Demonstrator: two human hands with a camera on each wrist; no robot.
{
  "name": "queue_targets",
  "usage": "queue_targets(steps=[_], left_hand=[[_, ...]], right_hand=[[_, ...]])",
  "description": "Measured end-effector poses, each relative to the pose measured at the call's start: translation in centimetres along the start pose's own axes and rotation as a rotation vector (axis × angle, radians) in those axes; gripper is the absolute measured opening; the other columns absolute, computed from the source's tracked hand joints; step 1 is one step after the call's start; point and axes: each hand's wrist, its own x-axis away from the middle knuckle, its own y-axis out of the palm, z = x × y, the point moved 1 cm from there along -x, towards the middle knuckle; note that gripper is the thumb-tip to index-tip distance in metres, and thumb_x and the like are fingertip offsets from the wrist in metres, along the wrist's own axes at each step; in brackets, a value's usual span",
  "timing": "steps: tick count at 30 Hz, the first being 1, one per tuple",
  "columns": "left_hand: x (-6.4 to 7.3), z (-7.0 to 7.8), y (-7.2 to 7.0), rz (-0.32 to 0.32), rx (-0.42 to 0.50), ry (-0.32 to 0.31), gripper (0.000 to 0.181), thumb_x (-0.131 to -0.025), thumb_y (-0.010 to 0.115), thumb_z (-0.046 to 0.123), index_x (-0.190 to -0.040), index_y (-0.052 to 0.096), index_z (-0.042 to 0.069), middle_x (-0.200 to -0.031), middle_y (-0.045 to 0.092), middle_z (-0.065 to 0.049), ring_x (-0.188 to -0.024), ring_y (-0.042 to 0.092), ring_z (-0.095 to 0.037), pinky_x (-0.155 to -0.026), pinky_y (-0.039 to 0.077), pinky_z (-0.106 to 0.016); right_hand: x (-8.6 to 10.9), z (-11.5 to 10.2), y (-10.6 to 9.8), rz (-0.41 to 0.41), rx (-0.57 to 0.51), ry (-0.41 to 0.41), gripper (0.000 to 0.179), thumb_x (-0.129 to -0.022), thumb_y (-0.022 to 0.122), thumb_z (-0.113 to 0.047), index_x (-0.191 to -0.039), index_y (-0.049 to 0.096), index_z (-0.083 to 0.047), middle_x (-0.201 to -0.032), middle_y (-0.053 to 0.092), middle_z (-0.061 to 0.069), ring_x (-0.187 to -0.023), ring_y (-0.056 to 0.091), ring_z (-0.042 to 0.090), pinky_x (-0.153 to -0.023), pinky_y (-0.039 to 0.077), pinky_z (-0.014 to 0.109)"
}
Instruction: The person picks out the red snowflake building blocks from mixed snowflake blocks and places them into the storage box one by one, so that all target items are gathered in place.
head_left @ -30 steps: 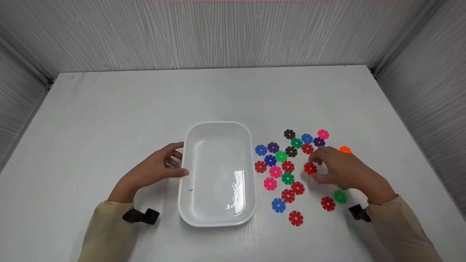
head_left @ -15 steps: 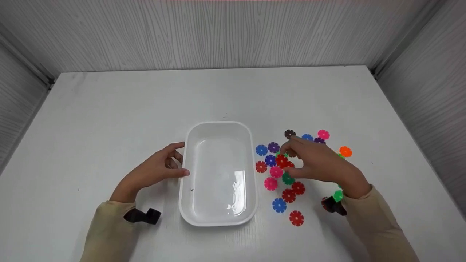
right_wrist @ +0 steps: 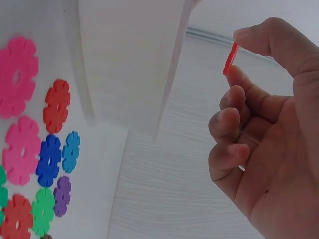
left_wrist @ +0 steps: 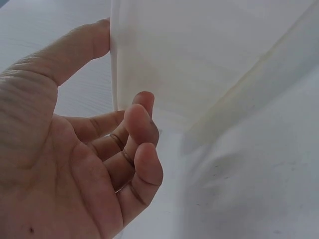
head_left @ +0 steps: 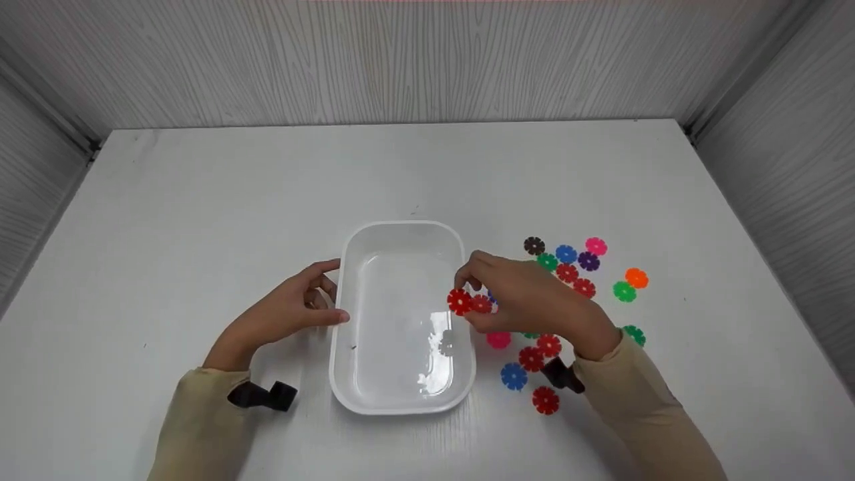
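Observation:
A white plastic tray (head_left: pixel 401 300) with rounded corners stands at the middle of the table. At its left side, my left hand (head_left: pixel 287 307) holds the rim, thumb tip over the edge and index finger against the outer wall; the other fingers curl loosely below, as the left wrist view shows. My right hand (head_left: pixel 534 294) pinches a red notched plastic disc (head_left: pixel 459 302) between thumb and index finger, raised over the tray's right rim. In the right wrist view this red disc (right_wrist: pixel 231 59) appears edge-on, and the remaining fingers are bent towards the palm.
Several notched discs lie flat right of the tray, among them a blue disc (head_left: pixel 514 376), a red disc (head_left: pixel 546 401), an orange disc (head_left: pixel 636 278) and a pink disc (head_left: pixel 596 246). My right forearm and hand cover some. A wood-grain panel (head_left: pixel 401 63) closes the table's back.
My right hand has moved left with the red disc, from above the scattered discs to the tray's right rim. My left hand has stayed at the tray.

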Motion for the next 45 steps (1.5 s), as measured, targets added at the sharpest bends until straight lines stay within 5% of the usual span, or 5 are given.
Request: queue_targets(steps=[6,20,34,45], left_hand=[[0.2,0.0,0.1,0.007,-0.003,0.002,0.083,-0.083,0.075,0.029,-0.15,0.029,0.009,-0.109,0.055,-0.009,-0.081,0.06,-0.013,-0.073,0.048,-0.025],[0.1,-0.1,0.1,0.006,0.007,-0.021,0.083,-0.082,0.075,0.03,-0.15,0.029,0.013,-0.11,0.055,-0.008,-0.083,0.06,-0.014,-0.074,0.047,-0.026],[0.0,0.0,0.1,-0.004,0.013,-0.019,0.084,-0.083,0.075,0.03,-0.15,0.029,0.013,-0.111,0.055,-0.01,-0.084,0.062,-0.015,-0.075,0.048,-0.026],[-0.1,-0.1,0.0,0.004,0.004,-0.017,0.083,-0.082,0.076,0.031,-0.149,0.03,0.013,-0.11,0.055,-0.009,-0.084,0.06,-0.015,-0.074,0.048,-0.026]], right_hand=[[-1.3,-1.5,0.8,-0.003,0.045,-0.083,0.049,-0.074,0.082,-0.026,-0.116,0.059,-0.014,-0.104,0.063,0.002,-0.076,0.06,0.011,-0.064,0.053,0.022],[-2.3,-3.0,1.8,-0.11,0.06,-0.073,0.048,-0.082,0.076,-0.031,-0.123,0.058,-0.016,-0.112,0.061,0.003,-0.091,0.063,0.015,-0.07,0.054,0.027],[-0.2,0.1,0.6,0.001,0.015,-0.041,0.057,-0.074,0.083,-0.027,-0.124,0.057,-0.016,-0.109,0.063,0.006,-0.089,0.065,0.017,-0.07,0.057,0.027],[2.5,4.8,-0.2,-0.037,0.004,0.148,0.051,-0.079,0.078,-0.024,-0.125,0.058,-0.015,-0.108,0.062,0.007,-0.097,0.062,0.023,-0.071,0.057,0.033]])
